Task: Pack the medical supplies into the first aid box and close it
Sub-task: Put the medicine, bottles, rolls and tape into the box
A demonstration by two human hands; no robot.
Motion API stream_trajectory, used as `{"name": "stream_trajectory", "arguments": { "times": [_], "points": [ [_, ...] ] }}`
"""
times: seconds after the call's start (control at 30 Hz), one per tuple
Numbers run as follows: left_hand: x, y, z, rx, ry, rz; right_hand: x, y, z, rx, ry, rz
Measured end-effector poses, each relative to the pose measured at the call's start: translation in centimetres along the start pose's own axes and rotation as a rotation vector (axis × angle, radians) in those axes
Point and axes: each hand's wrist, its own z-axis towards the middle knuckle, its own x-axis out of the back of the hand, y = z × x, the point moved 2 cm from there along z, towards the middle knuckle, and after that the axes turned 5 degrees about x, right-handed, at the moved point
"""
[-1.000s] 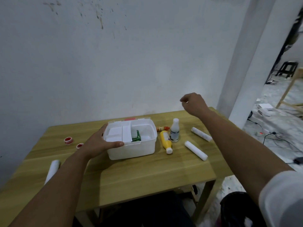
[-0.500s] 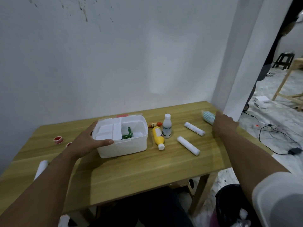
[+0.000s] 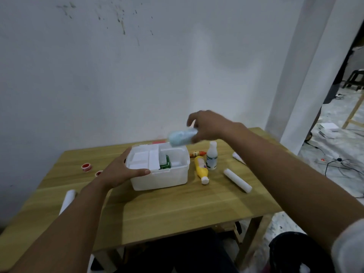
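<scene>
The white first aid box point(image 3: 161, 179) stands open on the wooden table point(image 3: 177, 209), with a green pack point(image 3: 165, 166) and white inserts inside. My left hand point(image 3: 122, 170) grips the box's left front corner. My right hand point(image 3: 208, 126) holds a light blue roll point(image 3: 181, 137) in the air just above the box's back right corner; it is blurred. Right of the box lie a yellow bottle point(image 3: 201, 169), a small orange tube point(image 3: 197, 154) and two white gauze rolls point(image 3: 237, 180) point(image 3: 237, 157); a white bottle point(image 3: 212, 155) stands upright.
Two red tape rolls point(image 3: 87, 167) point(image 3: 98, 173) lie left of the box, and a white roll point(image 3: 67, 200) lies near the table's left front edge. A red edge point(image 3: 158, 142) shows behind the box. Cables and a wooden frame are on the floor at right.
My right hand went to the table's far right end, took hold of the light blue roll, and carried it left and up over the box. My left hand stayed on the box.
</scene>
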Motion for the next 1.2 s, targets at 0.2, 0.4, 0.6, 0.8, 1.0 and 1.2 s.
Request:
{"name": "stream_trajectory", "arguments": {
  "times": [0.2,0.4,0.6,0.8,1.0,1.2],
  "points": [
    [0.2,-0.4,0.4,-0.014,-0.026,0.006,-4.9,-5.3,1.5,0.11,-0.226,-0.096],
    [0.2,-0.3,0.4,-0.02,-0.029,0.021,-9.2,-6.1,3.5,0.093,-0.26,0.062],
    [0.3,-0.6,0.6,-0.029,-0.024,0.013,-11.4,-6.6,4.3,0.019,-0.303,0.22],
    [0.3,-0.4,0.4,-0.039,-0.039,-0.007,-9.2,-5.5,3.7,-0.049,-0.281,0.433],
    [0.3,-0.4,0.4,-0.044,-0.043,-0.028,-3.0,0.6,2.7,-0.214,0.124,0.127],
    [0.3,-0.4,0.2,-0.051,-0.019,-0.021,-4.7,3.6,0.2,-0.441,-0.152,0.014]
  ]
}}
